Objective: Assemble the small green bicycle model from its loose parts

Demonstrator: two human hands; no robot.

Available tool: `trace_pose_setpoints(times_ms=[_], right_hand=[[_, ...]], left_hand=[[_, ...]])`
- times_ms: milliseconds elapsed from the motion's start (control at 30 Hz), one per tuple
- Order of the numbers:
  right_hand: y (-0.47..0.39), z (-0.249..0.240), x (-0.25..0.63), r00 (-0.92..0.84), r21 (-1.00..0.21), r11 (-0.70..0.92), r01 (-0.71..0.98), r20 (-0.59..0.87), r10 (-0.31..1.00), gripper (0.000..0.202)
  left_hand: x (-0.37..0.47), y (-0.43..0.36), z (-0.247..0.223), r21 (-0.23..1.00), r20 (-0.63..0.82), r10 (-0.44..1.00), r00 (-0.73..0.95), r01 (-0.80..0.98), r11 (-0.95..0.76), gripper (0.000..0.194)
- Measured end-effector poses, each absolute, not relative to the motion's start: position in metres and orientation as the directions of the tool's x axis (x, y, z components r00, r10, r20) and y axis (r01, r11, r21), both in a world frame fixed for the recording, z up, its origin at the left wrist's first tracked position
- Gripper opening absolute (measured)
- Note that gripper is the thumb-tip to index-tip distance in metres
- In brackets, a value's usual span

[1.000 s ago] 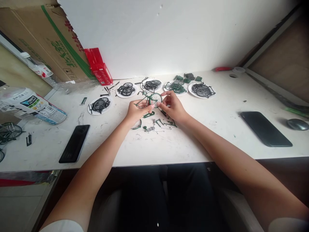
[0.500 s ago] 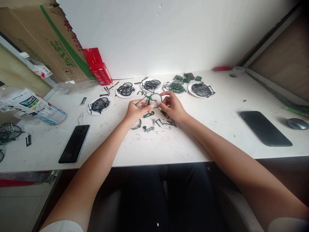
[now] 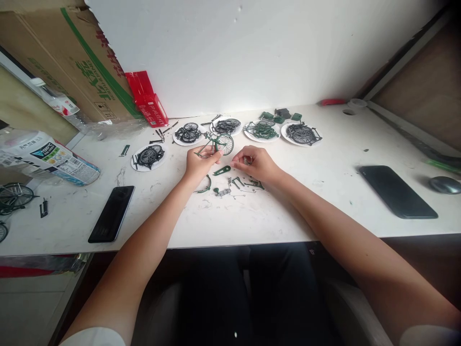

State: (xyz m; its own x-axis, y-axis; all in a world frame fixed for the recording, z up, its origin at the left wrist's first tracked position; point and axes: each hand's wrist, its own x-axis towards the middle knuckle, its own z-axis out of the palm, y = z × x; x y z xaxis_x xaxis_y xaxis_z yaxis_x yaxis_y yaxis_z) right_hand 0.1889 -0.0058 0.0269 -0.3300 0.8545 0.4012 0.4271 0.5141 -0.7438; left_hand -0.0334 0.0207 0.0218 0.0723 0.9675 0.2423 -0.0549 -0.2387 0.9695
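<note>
My left hand [image 3: 202, 163] grips a green miniature bicycle [image 3: 225, 144] by its frame, tilted above the table. One spoked wheel with a green rim is on it. Apart from the bicycle, to its right, my right hand [image 3: 254, 162] has its fingers pinched together; anything between them is too small to name. Just left of those fingertips lies a green chain cover [image 3: 222, 170]. Nearer to me are a curved green mudguard [image 3: 205, 185], a small green saddle [image 3: 216, 191] and several thin green and metal parts [image 3: 237, 182].
Paper plates with black bicycle parts [image 3: 148, 157] and green parts [image 3: 264, 130] line the back. A phone [image 3: 111, 214] lies left, a dark slab [image 3: 397, 191] and a mouse [image 3: 445, 184] right. A red box [image 3: 147, 101] and a large bottle [image 3: 54, 156] stand at the left.
My right hand has come off the bicycle's wheel and moved slightly down, fingers now pinched. The bicycle, still in my left hand, has shifted a little left and up.
</note>
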Motion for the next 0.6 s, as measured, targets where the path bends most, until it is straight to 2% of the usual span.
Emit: trace_pose_setpoints(times_ms=[133, 267, 600], right_hand=[[-0.0094, 0.0298, 0.1872, -0.442, -0.753, 0.514, 0.412, 0.328, 0.835, 0.042], [-0.0108, 0.0296, 0.1852, -0.483, -0.731, 0.543, 0.412, 0.33, 0.811, 0.041], [-0.0144, 0.0349, 0.1847, -0.466, -0.703, 0.536, 0.467, 0.319, 0.825, 0.025]], left_hand=[[-0.0336, 0.0212, 0.0213, 0.973, 0.23, 0.97, 0.076, -0.035, -0.228, 0.037], [-0.0333, 0.022, 0.0199, 0.971, 0.239, 0.968, 0.08, -0.047, -0.236, 0.037], [-0.0309, 0.0173, 0.0274, 0.979, 0.205, 0.977, 0.056, -0.03, -0.203, 0.038]])
